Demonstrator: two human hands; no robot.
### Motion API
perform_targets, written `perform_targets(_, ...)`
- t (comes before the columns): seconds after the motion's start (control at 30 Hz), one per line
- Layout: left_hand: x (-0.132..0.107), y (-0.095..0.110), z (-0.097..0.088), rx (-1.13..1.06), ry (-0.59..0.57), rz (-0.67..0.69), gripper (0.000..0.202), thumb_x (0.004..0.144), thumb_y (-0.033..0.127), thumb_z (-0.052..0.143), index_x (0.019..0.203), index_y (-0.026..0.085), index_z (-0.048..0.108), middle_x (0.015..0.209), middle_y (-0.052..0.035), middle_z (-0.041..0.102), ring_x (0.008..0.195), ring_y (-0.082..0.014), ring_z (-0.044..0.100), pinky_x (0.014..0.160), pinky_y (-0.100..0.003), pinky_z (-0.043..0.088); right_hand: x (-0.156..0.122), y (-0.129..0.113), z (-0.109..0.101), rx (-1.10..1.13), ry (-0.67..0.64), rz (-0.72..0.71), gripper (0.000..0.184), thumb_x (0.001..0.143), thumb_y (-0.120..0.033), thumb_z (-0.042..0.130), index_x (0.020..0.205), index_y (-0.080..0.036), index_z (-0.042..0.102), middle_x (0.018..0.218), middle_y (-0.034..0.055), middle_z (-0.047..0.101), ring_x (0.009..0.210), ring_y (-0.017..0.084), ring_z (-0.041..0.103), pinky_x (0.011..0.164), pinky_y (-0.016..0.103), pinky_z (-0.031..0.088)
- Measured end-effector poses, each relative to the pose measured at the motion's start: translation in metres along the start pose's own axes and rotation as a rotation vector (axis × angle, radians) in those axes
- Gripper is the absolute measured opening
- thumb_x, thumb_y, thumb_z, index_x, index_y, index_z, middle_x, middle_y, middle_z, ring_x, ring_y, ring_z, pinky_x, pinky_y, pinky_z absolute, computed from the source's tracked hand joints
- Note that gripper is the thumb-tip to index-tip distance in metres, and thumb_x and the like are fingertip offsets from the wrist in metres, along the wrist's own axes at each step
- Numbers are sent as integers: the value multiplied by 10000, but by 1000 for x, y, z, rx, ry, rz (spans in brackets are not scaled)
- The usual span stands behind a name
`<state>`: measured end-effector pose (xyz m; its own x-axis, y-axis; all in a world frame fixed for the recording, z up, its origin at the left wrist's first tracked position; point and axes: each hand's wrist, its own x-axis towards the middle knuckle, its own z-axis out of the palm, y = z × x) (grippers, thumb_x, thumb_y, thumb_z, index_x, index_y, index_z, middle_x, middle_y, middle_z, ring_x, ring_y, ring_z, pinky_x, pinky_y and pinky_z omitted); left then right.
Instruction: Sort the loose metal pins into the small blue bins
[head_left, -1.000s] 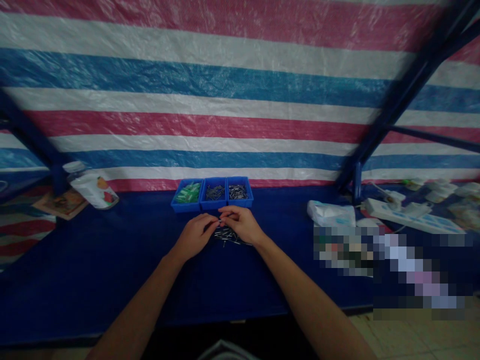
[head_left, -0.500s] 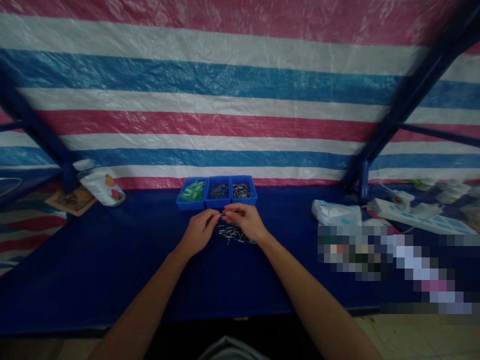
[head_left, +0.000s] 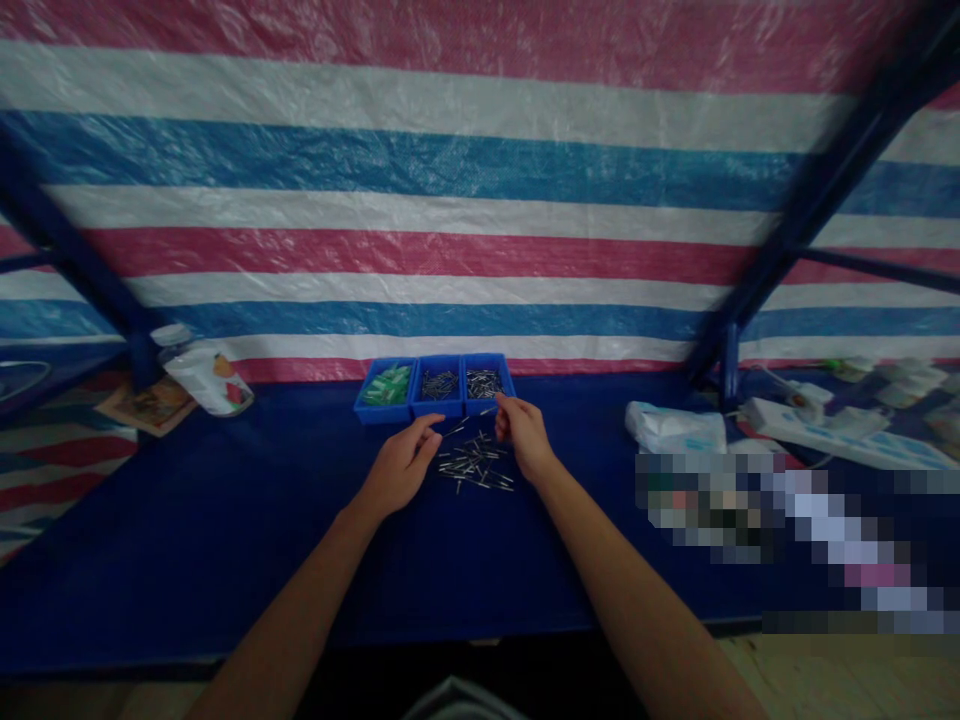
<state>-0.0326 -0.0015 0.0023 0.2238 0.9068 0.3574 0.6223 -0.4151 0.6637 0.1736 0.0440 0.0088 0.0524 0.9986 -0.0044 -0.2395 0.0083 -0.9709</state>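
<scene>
My left hand [head_left: 401, 465] is at the left of a pile of thin metal pin-like parts [head_left: 476, 465] on the blue table. Its thumb and forefinger are apart. Just off those fingertips is one slim metal part [head_left: 455, 427], and a firm hold on it does not show. Over the pile's right side, my right hand [head_left: 523, 437] has its fingers pinched on a small thin metal part [head_left: 488, 411]. Behind the hands stand three joined blue bins: one with green-white slips [head_left: 388, 384], one with dark metal pieces [head_left: 439, 384], one with shiny metal pieces [head_left: 484, 383].
A white-labelled plastic jar [head_left: 206, 375] stands at the left on a brown printed sheet [head_left: 146, 403]. To the right lie a plastic packet [head_left: 675, 428] and a white power strip [head_left: 847, 435] with cables. Blue frame posts [head_left: 727, 365] and a striped sheet [head_left: 465, 240] close off the back.
The hands were together, fingertips meeting on a small part. They have separated, my right hand moving right, my left thumb and forefinger opening, and more of the pile shows.
</scene>
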Motion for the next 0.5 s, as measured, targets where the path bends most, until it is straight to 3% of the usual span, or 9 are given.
perform_targets(0.13, 0, 3, -1, 40, -26, 19, 361, 993, 379, 407, 1144, 195, 678, 909, -44, 717, 821, -195, 661, 820, -330, 501, 4, 3, -2, 43, 45, 38, 452, 680, -592, 697, 600, -213, 466, 487, -79, 440, 414, 65, 392, 430, 235, 296)
perform_targets(0.27, 1, 3, -1, 42, -34, 44, 354, 996, 377, 405, 1089, 193, 693, 971, -58, 735, 883, -210, 680, 870, -352, 510, 2, 3, -1, 4, 9, 56, 424, 698, -596, 696, 704, -209, 523, 547, -58, 532, 431, 74, 445, 435, 232, 317)
perform_targets(0.5, 2, -5, 3, 121, -28, 60, 273, 972, 380, 492, 1042, 213, 696, 950, -47, 719, 877, -210, 666, 822, -341, 515, 3, 7, 0, -200, -48, -29, 372, 734, -578, 654, 732, -221, 549, 510, -68, 492, 425, 93, 409, 437, 250, 305)
